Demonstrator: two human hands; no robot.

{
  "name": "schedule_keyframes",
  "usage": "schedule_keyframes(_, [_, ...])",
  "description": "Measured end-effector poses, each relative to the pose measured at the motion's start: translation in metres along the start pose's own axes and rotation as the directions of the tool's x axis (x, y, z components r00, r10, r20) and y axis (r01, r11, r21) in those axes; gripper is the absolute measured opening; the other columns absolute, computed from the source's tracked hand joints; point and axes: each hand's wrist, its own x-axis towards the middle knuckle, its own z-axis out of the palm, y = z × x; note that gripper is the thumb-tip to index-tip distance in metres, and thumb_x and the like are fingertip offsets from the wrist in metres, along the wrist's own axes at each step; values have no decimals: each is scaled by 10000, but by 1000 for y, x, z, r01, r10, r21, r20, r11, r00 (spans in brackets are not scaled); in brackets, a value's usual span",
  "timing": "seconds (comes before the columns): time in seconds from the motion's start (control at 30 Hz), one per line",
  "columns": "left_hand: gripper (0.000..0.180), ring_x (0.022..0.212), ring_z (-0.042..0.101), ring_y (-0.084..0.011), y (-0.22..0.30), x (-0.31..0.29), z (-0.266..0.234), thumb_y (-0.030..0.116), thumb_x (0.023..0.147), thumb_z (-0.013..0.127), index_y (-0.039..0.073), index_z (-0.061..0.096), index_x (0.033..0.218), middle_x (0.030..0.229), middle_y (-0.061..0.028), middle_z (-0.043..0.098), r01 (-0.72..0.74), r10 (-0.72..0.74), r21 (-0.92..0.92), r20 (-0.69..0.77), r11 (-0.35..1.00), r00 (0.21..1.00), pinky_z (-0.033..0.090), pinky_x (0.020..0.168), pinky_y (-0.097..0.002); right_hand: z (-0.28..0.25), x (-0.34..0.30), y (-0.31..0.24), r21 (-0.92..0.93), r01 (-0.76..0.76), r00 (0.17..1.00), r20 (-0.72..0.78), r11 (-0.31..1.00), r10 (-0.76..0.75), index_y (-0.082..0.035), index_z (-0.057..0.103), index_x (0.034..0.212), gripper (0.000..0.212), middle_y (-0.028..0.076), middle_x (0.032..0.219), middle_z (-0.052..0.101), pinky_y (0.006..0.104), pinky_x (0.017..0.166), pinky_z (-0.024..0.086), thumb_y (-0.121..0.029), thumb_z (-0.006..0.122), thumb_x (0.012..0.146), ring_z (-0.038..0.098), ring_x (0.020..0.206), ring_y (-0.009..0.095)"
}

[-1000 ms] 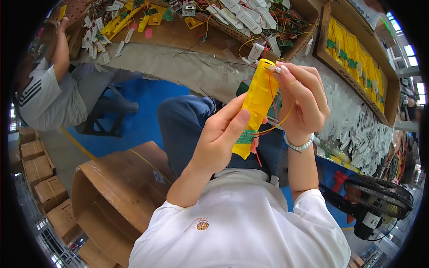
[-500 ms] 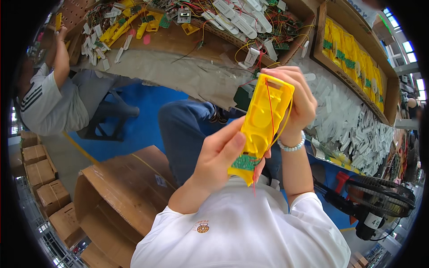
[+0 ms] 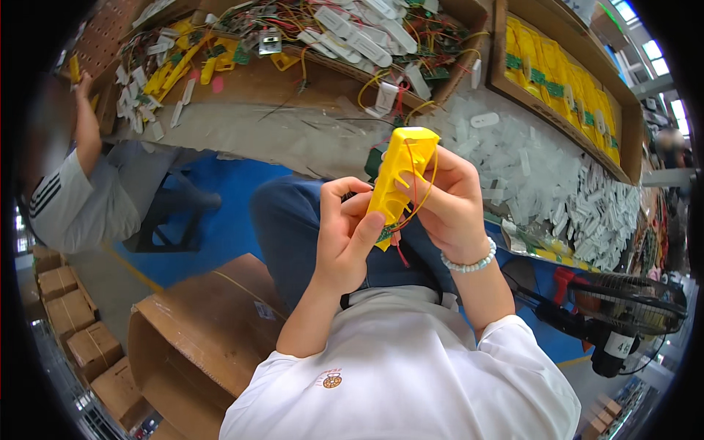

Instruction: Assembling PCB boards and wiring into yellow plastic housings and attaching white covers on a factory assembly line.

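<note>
Head view: yellow housing (image 3: 389, 185) held up over the lap (image 3: 290, 227).
I see the left hand (image 3: 343, 236) gripping its lower end beside the green board (image 3: 385, 233), and the right hand (image 3: 453, 209) pinching its upper side, thumb inward; the housing tilts, apart from the table (image 3: 242, 136). I judge that good work here needs a steady left grip, light right-thumb pressure and the yellow wire (image 3: 434, 180) untrapped.

Person wearing a white short-sleeved T-shirt (image 3: 425, 367), its fabric softly creased, with a small, round, orange-brown emblem (image 3: 332, 380) and tiny reddish lettering (image 3: 330, 372) on the left chest. A bracelet (image 3: 471, 259) of pale, round beads circles the wrist of the right hand (image 3: 453, 209). Dark blue trousers (image 3: 282, 227) cover the legs.
</note>
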Motion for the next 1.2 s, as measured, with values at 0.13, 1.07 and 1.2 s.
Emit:
schedule_keyframes(0.13, [455,736,607,-177,-1,0,4,214,978,522,-2,302,1312,1020,-179,613,-110,122,194,-51,975,991,511,672,-284,-9,10,-7,1,47,998,34,999,-47,62,593,1121,289,121,1032,643,327,823,517,-39,649,856,632,917,196])
schedule_keyframes(1.07, [445,591,578,-186,18,42,5,333,1003,430,47,405,1343,945,-164,611,1,-52,-229,-216,973,975,414,424,-237,4,-26,-32,-687,139,978,-19,713,-209,76,638,1019,179,72,890,655,211,676,527,82,624,841,655,774,123])
schedule_keyframes(1.2, [444,616,572,-144,16,40,7,322,987,487,51,417,1331,917,-131,625,-1,-42,-200,-210,980,977,440,491,-234,13,-25,-10,-558,235,967,50,796,-251,92,624,1038,192,109,898,674,235,718,553,72,632,848,673,812,154])
